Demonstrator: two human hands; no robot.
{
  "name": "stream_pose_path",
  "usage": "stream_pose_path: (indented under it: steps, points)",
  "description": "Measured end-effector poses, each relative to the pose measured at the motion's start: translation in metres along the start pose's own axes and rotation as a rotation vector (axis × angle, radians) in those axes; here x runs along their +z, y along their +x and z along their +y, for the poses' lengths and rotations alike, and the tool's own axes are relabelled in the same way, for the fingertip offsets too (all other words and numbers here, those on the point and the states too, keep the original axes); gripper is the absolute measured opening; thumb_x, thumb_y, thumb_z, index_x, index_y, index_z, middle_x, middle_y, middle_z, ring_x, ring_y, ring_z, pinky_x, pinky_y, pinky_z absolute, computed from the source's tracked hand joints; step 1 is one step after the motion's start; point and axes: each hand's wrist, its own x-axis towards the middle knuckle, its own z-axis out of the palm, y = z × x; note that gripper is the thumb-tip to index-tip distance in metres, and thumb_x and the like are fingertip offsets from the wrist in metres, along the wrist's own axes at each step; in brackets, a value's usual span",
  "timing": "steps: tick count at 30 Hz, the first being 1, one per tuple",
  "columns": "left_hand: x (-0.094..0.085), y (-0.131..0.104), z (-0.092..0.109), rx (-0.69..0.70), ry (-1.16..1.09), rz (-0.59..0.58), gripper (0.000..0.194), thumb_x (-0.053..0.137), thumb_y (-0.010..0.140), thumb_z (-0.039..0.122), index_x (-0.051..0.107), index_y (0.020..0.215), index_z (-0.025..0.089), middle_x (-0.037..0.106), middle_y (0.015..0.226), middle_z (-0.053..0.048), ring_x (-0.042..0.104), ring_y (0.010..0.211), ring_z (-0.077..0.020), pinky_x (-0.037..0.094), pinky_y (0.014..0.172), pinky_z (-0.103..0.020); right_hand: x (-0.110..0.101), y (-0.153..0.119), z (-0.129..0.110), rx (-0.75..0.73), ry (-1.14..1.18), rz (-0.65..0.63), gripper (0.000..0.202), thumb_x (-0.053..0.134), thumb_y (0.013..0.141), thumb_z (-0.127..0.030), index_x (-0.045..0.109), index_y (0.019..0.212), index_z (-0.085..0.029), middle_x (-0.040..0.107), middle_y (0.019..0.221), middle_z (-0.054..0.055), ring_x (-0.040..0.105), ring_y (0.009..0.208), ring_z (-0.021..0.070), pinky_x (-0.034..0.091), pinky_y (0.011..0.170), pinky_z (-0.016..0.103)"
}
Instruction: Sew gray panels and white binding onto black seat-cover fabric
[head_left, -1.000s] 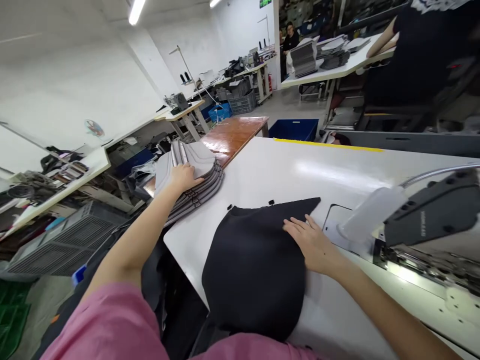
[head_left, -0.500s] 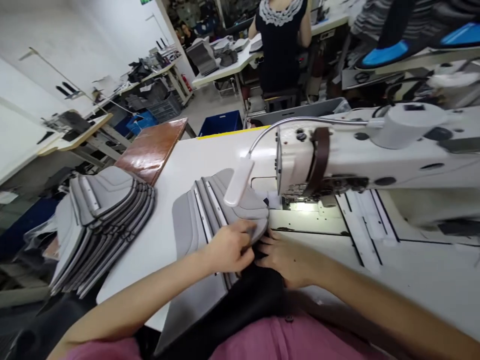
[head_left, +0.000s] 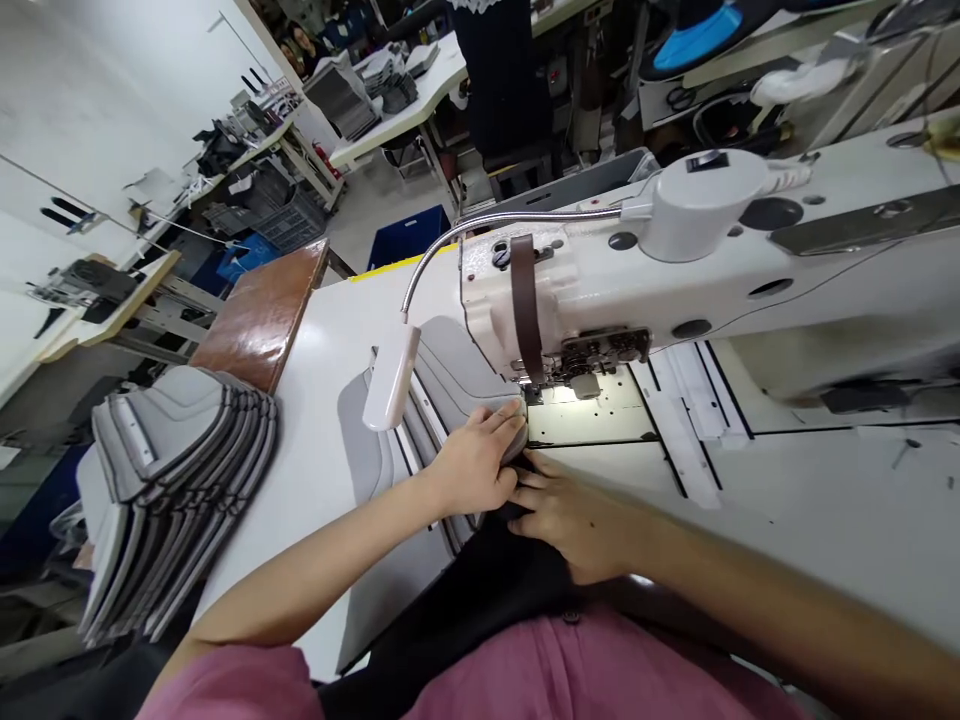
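Note:
A grey padded fabric panel (head_left: 450, 365) with stitched lines and pale strips lies on the sewing table, its right edge at the sewing machine's (head_left: 585, 290) needle area. My left hand (head_left: 476, 460) grips that edge, fingers stretched along the top and thumb bent toward the black fabric (head_left: 480, 590). Close beside it on the right, my right hand (head_left: 574, 520) holds the black fabric where it meets the panel's rim; its fingertips are partly hidden. The black fabric drapes toward my lap. The machine's lamp head (head_left: 394, 378) hangs above the panel and covers part of it.
A stack of similar grey panels (head_left: 180, 480) stands at the left, by a brown board (head_left: 262, 310). Behind the table are a blue bin (head_left: 409, 238) and a grey crate (head_left: 562, 185). Another person (head_left: 502, 90) is at a table farther back.
The panel's edge is now closer to the needle area. My left fingers have stretched forward along the edge. The view has shifted, so the machine appears farther left.

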Motion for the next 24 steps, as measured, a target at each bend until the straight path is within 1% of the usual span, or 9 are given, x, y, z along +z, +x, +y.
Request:
stream_pose_path:
  steps: [4,9,13,17,22,24]
  points:
    - [-0.006,0.006,-0.002,0.015,0.023,-0.050,0.061,0.048,0.065,0.018,0.050,0.126,0.009,0.033,0.149,-0.016,0.048,0.118,-0.0339,0.045,0.096,-0.048,-0.003,-0.001,0.000,-0.002,-0.013,-0.003,0.035,0.062,0.069,-0.029,0.070,0.101,-0.020,0.059,0.118,0.012,0.047,0.115,0.0303,0.013,0.110,0.054]
    - [-0.011,0.012,-0.007,0.071,0.006,-0.078,0.058,0.048,0.064,0.017,0.052,0.122,0.015,0.035,0.148,-0.013,0.047,0.123,-0.0314,0.045,0.096,-0.046,-0.007,-0.002,-0.001,0.010,-0.018,-0.011,0.038,0.062,0.068,-0.029,0.070,0.103,-0.018,0.059,0.119,0.013,0.042,0.122,0.0313,0.012,0.111,0.053]
    - [-0.014,0.018,-0.005,0.074,0.032,-0.103,0.054,0.048,0.065,0.018,0.053,0.119,0.014,0.037,0.147,-0.013,0.050,0.117,-0.0315,0.046,0.094,-0.045,-0.010,-0.005,0.000,0.026,-0.009,-0.020,0.038,0.062,0.069,-0.029,0.070,0.104,-0.018,0.057,0.123,0.014,0.040,0.125,0.0317,0.013,0.111,0.053]
    - [-0.018,0.025,0.000,0.053,0.066,-0.145,0.047,0.048,0.067,0.018,0.055,0.113,0.015,0.042,0.143,-0.013,0.054,0.105,-0.0303,0.048,0.088,-0.044,-0.014,-0.009,0.002,0.042,0.010,-0.037,0.039,0.062,0.068,-0.026,0.070,0.106,-0.020,0.057,0.124,0.012,0.041,0.125,0.0311,0.013,0.111,0.054]
    - [-0.021,0.031,0.006,0.038,0.081,-0.188,0.048,0.047,0.070,0.020,0.052,0.117,0.015,0.054,0.127,-0.011,0.051,0.107,-0.0291,0.046,0.092,-0.043,-0.019,-0.012,0.003,0.056,0.018,-0.047,0.040,0.063,0.066,-0.024,0.070,0.105,-0.020,0.057,0.122,0.012,0.041,0.124,0.0320,0.012,0.111,0.056]
    - [-0.022,0.031,0.007,0.030,0.098,-0.189,0.046,0.047,0.071,0.021,0.052,0.116,0.013,0.056,0.124,-0.011,0.051,0.106,-0.0290,0.046,0.092,-0.042,-0.020,-0.012,0.002,0.061,0.016,-0.051,0.039,0.063,0.066,-0.023,0.071,0.104,-0.020,0.058,0.121,0.012,0.043,0.122,0.0313,0.012,0.111,0.056]
